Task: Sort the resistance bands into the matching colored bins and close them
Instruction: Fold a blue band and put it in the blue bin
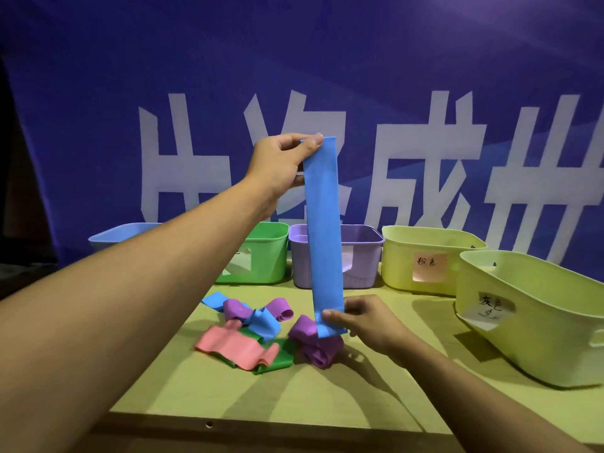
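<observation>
Sorting step, one blue band [323, 230] in hand. Your left hand [281, 165] pinches its top end between thumb and fingers, raised high; your right hand [362, 318] pinches its bottom end just above the surface [294, 397], so the band hangs stretched upright in front of the purple bin [359, 259]. The rest of the bands lie in a loose pile [255, 335] on the surface: blue, purple, pink and green, overlapping. Five open bins stand behind and to the right: blue bin [121, 235] far left, partly hidden by your forearm, then green bin [264, 256], purple, and two pale yellow bins [425, 256] with paper labels. No lids are visible. The next move probably calls for releasing one end, carrying the band left past the green bin, and dropping it into the blue bin.
</observation>
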`<state>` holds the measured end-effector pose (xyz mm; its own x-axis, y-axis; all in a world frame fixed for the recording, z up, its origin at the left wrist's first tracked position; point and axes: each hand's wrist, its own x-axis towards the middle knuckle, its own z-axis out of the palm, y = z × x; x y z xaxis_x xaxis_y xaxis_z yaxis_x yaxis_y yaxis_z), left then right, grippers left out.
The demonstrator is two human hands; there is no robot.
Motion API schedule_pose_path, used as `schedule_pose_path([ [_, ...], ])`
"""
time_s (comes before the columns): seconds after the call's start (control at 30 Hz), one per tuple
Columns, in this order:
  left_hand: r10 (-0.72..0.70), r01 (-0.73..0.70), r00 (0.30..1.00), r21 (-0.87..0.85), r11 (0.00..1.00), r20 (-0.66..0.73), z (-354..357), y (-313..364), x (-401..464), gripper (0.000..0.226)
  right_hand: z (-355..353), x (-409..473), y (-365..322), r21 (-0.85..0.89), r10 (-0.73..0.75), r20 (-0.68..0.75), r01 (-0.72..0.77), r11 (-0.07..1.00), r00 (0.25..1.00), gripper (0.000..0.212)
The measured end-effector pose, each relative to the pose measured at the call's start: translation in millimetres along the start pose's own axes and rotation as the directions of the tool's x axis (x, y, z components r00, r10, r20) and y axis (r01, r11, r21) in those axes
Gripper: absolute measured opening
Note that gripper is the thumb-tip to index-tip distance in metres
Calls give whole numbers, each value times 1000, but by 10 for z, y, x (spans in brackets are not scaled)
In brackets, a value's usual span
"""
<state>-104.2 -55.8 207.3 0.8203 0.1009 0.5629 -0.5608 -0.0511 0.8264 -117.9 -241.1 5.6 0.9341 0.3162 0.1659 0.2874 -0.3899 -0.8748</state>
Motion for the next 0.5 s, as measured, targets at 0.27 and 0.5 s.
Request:
schedule_pose_path([
  [0.27,7,-2,995,50,999,-104,-43,-126,-23,16,25,-103,52,15,123,65,-124,992,990,38],
  [0.5,-66,69,995,40,997,-70,7,-426,-148,14,-59,-173,-10,-57,310,242,-306,950,919,31],
])
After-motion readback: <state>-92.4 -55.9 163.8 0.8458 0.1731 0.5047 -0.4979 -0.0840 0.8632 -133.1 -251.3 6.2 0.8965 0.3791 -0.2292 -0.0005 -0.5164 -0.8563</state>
